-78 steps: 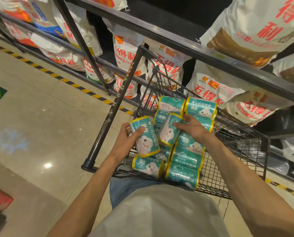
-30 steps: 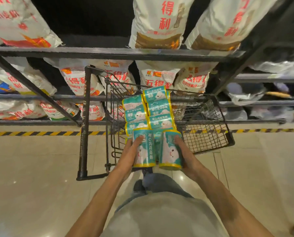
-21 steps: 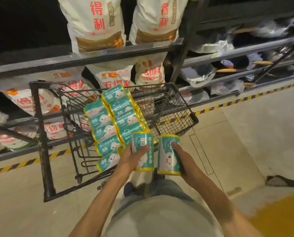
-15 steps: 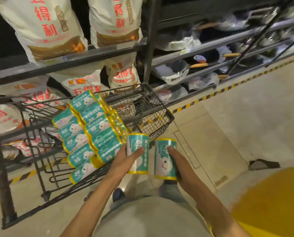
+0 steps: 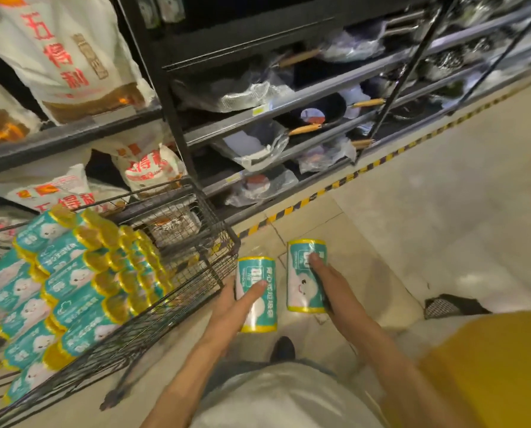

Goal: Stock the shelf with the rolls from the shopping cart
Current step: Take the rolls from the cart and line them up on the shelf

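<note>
The left hand (image 5: 238, 307) grips a teal cylindrical roll with yellow end bands (image 5: 257, 293), thumb across its front and fingers wrapped behind. Just to its right, the right hand (image 5: 329, 284) holds a second teal roll with a white cartoon face (image 5: 304, 274), fingers laid along its right side. The two rolls stand upright, slightly apart, above the beige tiled floor (image 5: 443, 211). Left of the left hand, the black wire shopping cart (image 5: 202, 273) carries a stacked pile of matching teal rolls (image 5: 72, 282). Beyond both hands stands a dark metal shelf (image 5: 289, 97) with wrapped pans.
</note>
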